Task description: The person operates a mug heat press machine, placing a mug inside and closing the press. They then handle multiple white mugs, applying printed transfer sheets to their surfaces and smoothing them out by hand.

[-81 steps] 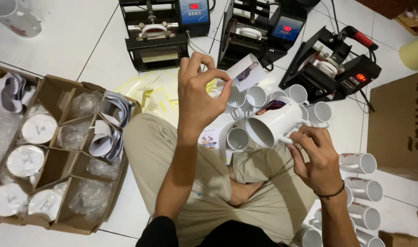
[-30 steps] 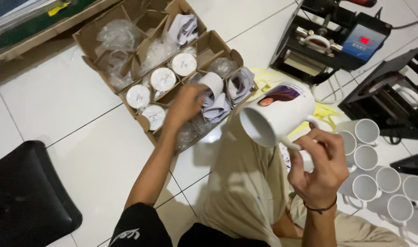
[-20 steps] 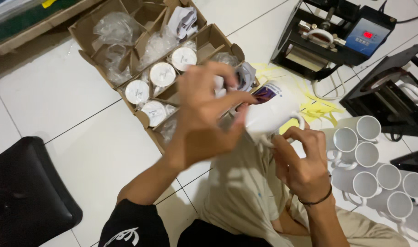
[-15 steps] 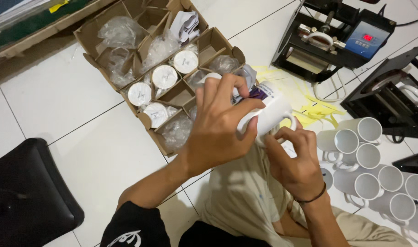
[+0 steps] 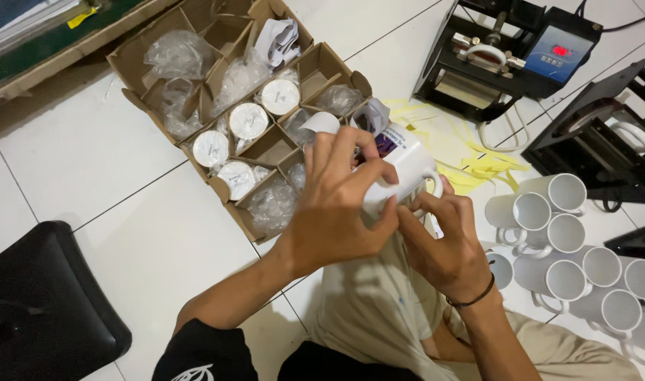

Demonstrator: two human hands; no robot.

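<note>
Both hands hold one white mug (image 5: 407, 166) over the lap. The left hand (image 5: 340, 208) wraps its top, the right hand (image 5: 442, 243) pinches its side. A box (image 5: 241, 106) of mugs sits nearby on the floor.

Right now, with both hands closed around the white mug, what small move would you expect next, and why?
Probably the left hand smooths the printed sheet flat against the white mug, while the right hand steadies it near the handle. The sheet lies partly wrapped on the mug, and the left fingers already curl over it. The empty mug press stands close by.
</note>
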